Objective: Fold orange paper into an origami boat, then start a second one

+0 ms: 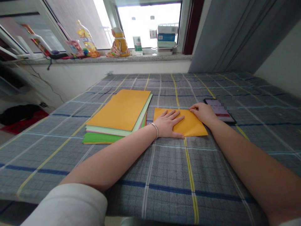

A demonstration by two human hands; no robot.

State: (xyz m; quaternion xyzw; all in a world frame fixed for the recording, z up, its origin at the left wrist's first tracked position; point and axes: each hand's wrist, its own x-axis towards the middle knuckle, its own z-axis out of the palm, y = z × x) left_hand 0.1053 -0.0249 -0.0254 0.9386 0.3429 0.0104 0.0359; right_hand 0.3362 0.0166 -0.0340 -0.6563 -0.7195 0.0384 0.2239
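The left hand [168,124] and the right hand [202,114] are both open and spread — the left lies flat on an orange paper [192,127], the right touches its top edge. This paper lies on a checked cloth [169,175], between a stack of colour paper [117,110] and a phone [219,110].

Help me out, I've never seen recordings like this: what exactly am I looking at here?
This is no machine, just a person's two bare hands. The single picture comes from a camera worn on their head, looking forward and down. On a grey checked cloth lie a stack of coloured paper and a phone. The left hand, wearing a bangle, and the right hand both rest on an orange paper sheet. Neither hand is gripping anything.
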